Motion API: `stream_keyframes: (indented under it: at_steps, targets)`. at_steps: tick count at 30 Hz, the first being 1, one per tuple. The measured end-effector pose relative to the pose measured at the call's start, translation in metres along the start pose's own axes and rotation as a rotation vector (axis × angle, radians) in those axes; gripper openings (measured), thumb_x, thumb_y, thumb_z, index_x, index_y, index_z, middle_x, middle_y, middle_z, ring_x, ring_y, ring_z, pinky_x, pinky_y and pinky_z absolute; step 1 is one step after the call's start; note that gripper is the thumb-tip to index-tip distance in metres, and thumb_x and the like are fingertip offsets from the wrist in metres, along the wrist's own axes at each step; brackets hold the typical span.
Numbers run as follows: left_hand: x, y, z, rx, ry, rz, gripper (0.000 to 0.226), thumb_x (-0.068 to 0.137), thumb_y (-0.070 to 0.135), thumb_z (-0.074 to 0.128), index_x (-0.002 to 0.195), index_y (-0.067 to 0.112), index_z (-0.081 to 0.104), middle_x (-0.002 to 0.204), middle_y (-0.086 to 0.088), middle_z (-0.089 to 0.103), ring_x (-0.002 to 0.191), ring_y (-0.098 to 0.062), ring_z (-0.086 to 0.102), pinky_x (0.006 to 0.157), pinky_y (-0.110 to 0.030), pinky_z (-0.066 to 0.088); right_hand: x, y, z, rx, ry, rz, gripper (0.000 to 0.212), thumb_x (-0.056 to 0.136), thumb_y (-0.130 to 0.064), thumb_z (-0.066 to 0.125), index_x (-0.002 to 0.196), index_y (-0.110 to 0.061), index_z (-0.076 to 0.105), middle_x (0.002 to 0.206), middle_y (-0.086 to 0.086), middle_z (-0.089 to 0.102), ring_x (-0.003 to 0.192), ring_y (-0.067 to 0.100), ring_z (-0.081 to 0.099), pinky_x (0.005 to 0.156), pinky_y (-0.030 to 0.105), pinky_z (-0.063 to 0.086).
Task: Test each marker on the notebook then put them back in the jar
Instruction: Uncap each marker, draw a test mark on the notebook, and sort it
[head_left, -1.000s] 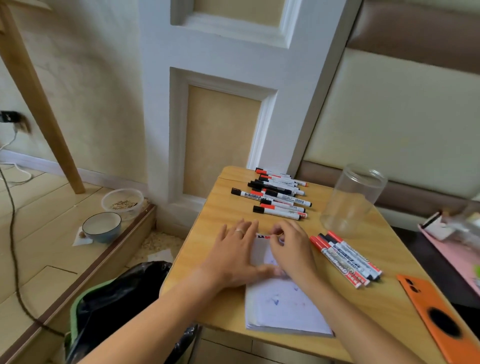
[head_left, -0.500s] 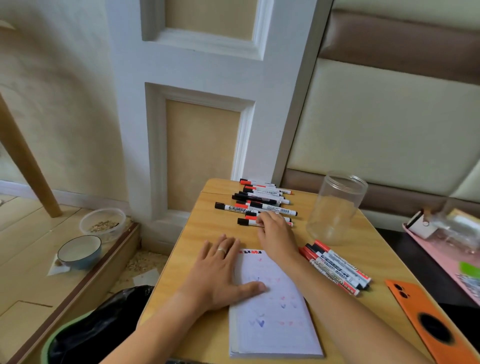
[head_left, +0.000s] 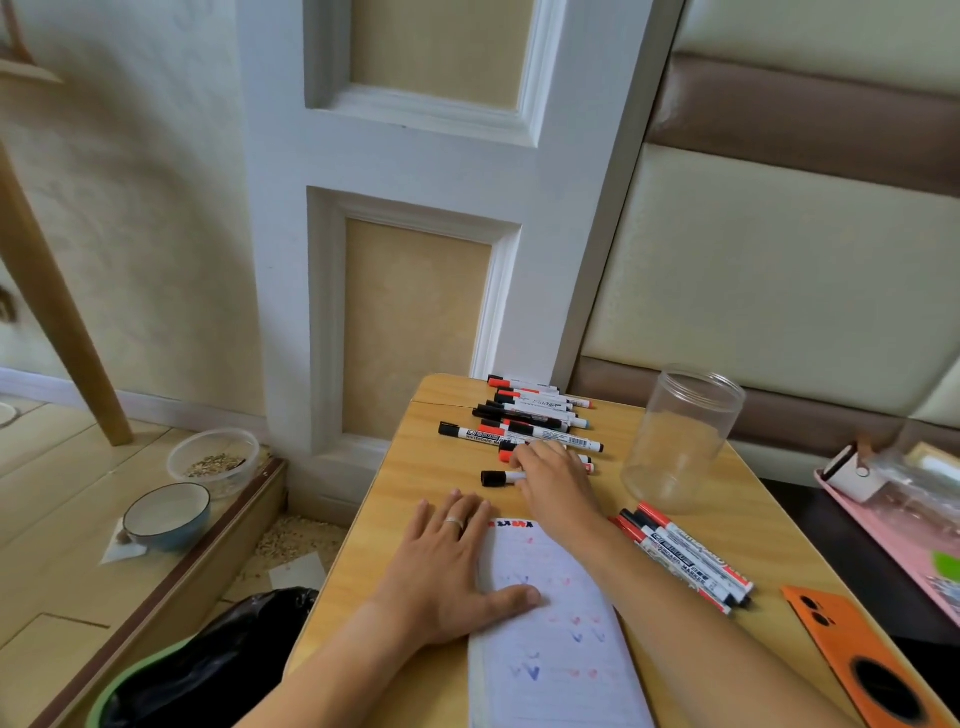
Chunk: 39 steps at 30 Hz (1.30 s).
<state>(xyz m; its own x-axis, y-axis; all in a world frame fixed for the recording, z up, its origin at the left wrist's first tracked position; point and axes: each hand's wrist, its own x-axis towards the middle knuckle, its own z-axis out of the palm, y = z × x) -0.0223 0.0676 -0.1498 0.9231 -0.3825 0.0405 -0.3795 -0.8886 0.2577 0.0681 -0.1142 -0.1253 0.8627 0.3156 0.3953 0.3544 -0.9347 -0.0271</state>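
My left hand (head_left: 447, 571) lies flat, fingers spread, pinning the notebook (head_left: 550, 634). The black-capped marker (head_left: 501, 477) lies crosswise on the surface, cap leftward, under my right hand (head_left: 553, 480); whether that grip has closed, I cannot tell. Nearby barrels read "WHITEBOARD MARKER". The jar (head_left: 680, 436) stands right.

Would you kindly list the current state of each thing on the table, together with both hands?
jar: upright, lidless, empty.
notebook: open, page marked with red and blue scribbles.
far markers: capped, lying loose in a group.
near markers: capped, bunched beside the notebook.
black-capped marker: capped, lying flat, at the right hand's fingertips.
left hand: flat, pressing the notebook's edge.
right hand: reaching over the markers; grip unclear.
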Motion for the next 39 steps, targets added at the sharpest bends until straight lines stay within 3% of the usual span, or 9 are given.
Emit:
stream_keyframes:
  at_steps: [5, 10, 15, 19, 22, 24, 28, 33, 39]
  targets:
    - [-0.003, 0.003, -0.002, -0.034, 0.023, -0.018, 0.122, 0.072, 0.101, 0.028, 0.163, 0.025, -0.001, 0.171, 0.003, 0.000, 0.156, -0.015, -0.012, 0.125, -0.052, -0.011, -0.016, -0.001, -0.019, 0.028, 0.209, -0.094, 0.008, 0.091, -0.014, 0.062, 0.098, -0.017, 0.060, 0.096, -0.005, 0.057, 0.092, 0.016, 0.051, 0.081, 0.033, 0.050]
    - [-0.006, 0.004, 0.000, -0.034, 0.035, -0.021, 0.118, 0.074, 0.100, 0.027, 0.163, 0.026, 0.005, 0.170, 0.003, 0.007, 0.157, -0.016, -0.008, 0.125, -0.053, -0.009, -0.063, -0.010, -0.042, 0.119, 0.292, -0.065, 0.014, 0.087, -0.011, 0.061, 0.098, -0.017, 0.054, 0.086, -0.003, 0.056, 0.074, 0.017, 0.053, 0.057, 0.030, 0.049]
    - [-0.006, 0.001, 0.003, -0.090, 0.120, 0.015, 0.112, 0.073, 0.099, 0.031, 0.162, 0.032, 0.013, 0.169, 0.005, 0.012, 0.156, -0.012, -0.007, 0.125, -0.053, -0.006, -0.104, -0.012, -0.025, 0.150, 0.178, -0.039, 0.023, 0.089, -0.023, 0.047, 0.107, -0.022, 0.062, 0.090, -0.006, 0.053, 0.082, 0.016, 0.051, 0.067, 0.035, 0.049]
    - [-0.008, -0.001, 0.002, -0.144, 0.274, 0.149, 0.083, 0.083, 0.088, 0.039, 0.151, 0.042, 0.036, 0.159, 0.013, 0.032, 0.154, -0.005, 0.011, 0.126, -0.045, 0.000, -0.106, -0.015, -0.019, 0.164, 0.171, -0.025, 0.020, 0.088, -0.027, 0.051, 0.104, -0.026, 0.063, 0.090, -0.008, 0.052, 0.086, 0.015, 0.051, 0.070, 0.034, 0.048]
    - [-0.007, 0.000, 0.003, -0.153, 0.375, 0.206, 0.058, 0.089, 0.075, 0.042, 0.129, 0.038, 0.061, 0.134, 0.016, 0.055, 0.133, -0.005, 0.044, 0.119, -0.042, 0.022, -0.106, -0.019, -0.019, 0.123, 0.187, -0.083, 0.013, 0.091, -0.029, 0.055, 0.101, -0.027, 0.063, 0.089, -0.010, 0.051, 0.087, 0.013, 0.052, 0.070, 0.031, 0.045]
    - [-0.005, 0.002, 0.004, -0.157, 0.438, 0.209, 0.042, 0.094, 0.061, 0.042, 0.117, 0.036, 0.065, 0.115, 0.017, 0.060, 0.112, -0.008, 0.055, 0.103, -0.034, 0.033, -0.107, -0.020, -0.020, 0.096, 0.197, -0.125, 0.015, 0.095, -0.029, 0.054, 0.104, -0.027, 0.065, 0.090, -0.010, 0.051, 0.087, 0.014, 0.053, 0.071, 0.031, 0.046]
    - [-0.003, 0.003, 0.001, -0.153, 0.486, 0.190, 0.037, 0.096, 0.042, 0.034, 0.112, 0.038, 0.067, 0.101, 0.015, 0.057, 0.097, -0.008, 0.049, 0.084, -0.029, 0.031, -0.107, -0.022, -0.023, 0.040, 0.235, -0.169, 0.025, 0.102, -0.035, 0.050, 0.117, -0.025, 0.068, 0.093, -0.007, 0.054, 0.088, 0.016, 0.054, 0.071, 0.031, 0.046]
    - [0.001, 0.005, -0.006, -0.259, 0.395, 0.184, 0.026, 0.102, 0.044, 0.043, 0.111, 0.040, 0.067, 0.101, 0.018, 0.052, 0.099, -0.003, 0.044, 0.082, -0.028, 0.025, -0.109, -0.022, -0.023, -0.005, 0.286, -0.156, 0.013, 0.097, -0.028, 0.062, 0.109, -0.023, 0.067, 0.092, -0.005, 0.054, 0.084, 0.017, 0.057, 0.066, 0.030, 0.049]
    - [0.007, 0.004, -0.009, -0.348, 0.347, 0.131, 0.017, 0.102, 0.029, 0.057, 0.104, 0.031, 0.074, 0.094, 0.018, 0.057, 0.095, -0.006, 0.046, 0.080, -0.032, 0.028, -0.108, -0.026, -0.021, -0.110, 0.334, -0.189, 0.028, 0.103, -0.040, 0.045, 0.101, -0.026, 0.069, 0.076, -0.008, 0.049, 0.064, 0.014, 0.050, 0.050, 0.029, 0.045]
